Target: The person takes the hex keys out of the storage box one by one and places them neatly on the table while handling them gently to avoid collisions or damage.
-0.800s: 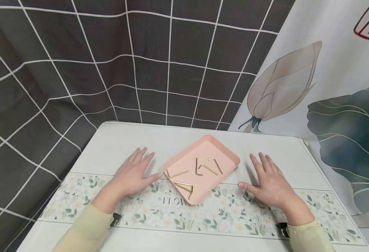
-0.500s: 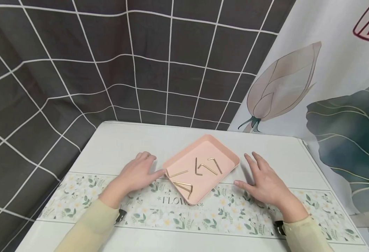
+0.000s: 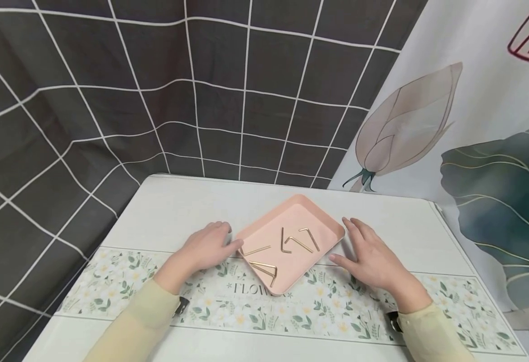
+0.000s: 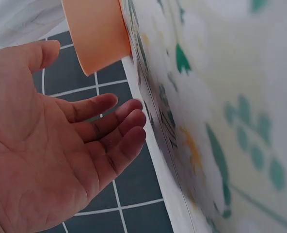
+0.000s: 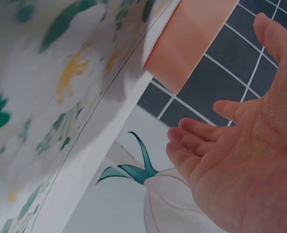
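"Where does the pink tray [image 3: 298, 215] lie from the left hand [image 3: 207, 246] and the right hand [image 3: 373, 256]?"

"Between them on the bench [image 3: 246, 347]; the left hand is beside the tray's left corner, the right hand beside its right corner; six L-shaped hex keys [image 3: 300, 244] lie inside it."

"And its long axis?"

"Aslant; it runs from the tray's near-left end to its far-right end, so the hands face diagonally opposite corners rather than square sides."

"Which hand is nearer?"

"The left, slightly, judging by the head view; its thumb is just beside the tray's corner; the left wrist view suggests a narrow gap."

"Are they gripping anything?"

"Nothing; the left fingers are loosely bent, the right ones loosely extended."
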Motion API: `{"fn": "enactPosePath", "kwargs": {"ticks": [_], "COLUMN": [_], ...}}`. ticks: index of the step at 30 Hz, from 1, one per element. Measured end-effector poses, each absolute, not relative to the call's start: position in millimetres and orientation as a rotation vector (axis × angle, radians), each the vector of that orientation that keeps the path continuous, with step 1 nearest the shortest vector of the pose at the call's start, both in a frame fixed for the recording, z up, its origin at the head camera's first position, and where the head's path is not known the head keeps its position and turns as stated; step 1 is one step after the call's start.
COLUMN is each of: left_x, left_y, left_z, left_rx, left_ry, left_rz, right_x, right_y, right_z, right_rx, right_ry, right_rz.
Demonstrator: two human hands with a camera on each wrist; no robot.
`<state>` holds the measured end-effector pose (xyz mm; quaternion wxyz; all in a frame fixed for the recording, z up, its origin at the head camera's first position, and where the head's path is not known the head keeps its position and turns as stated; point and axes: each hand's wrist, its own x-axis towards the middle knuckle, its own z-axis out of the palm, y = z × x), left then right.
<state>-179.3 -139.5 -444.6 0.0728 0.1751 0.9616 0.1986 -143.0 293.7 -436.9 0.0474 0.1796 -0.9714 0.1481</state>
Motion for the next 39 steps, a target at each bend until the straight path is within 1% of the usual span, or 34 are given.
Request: {"fn": "enactPosePath", "kwargs": {"ticks": [7, 23, 39], "left_x": [-182.1, -187.7, -193.2], "left_y": [-130.7, -120.3, -113.5], "left_z": [-446.5, -452.5, -452.0], "left_rx": [0.522, 0.501, 0.577], "left_ry": [2.852, 2.816, 2.838], "left_rz": [0.620, 0.632, 0.579], "right_x": [-148.3, -161.1, -170.6], "right_y": [283.2, 265.7, 256.7], "right_z": [-435.7, -436.5, -439.7], "right_rx": [0.621, 0.637, 0.667], "right_ry": [-2.928, -2.929, -2.959], "right_rz": [0.445, 0.483, 0.464]}}
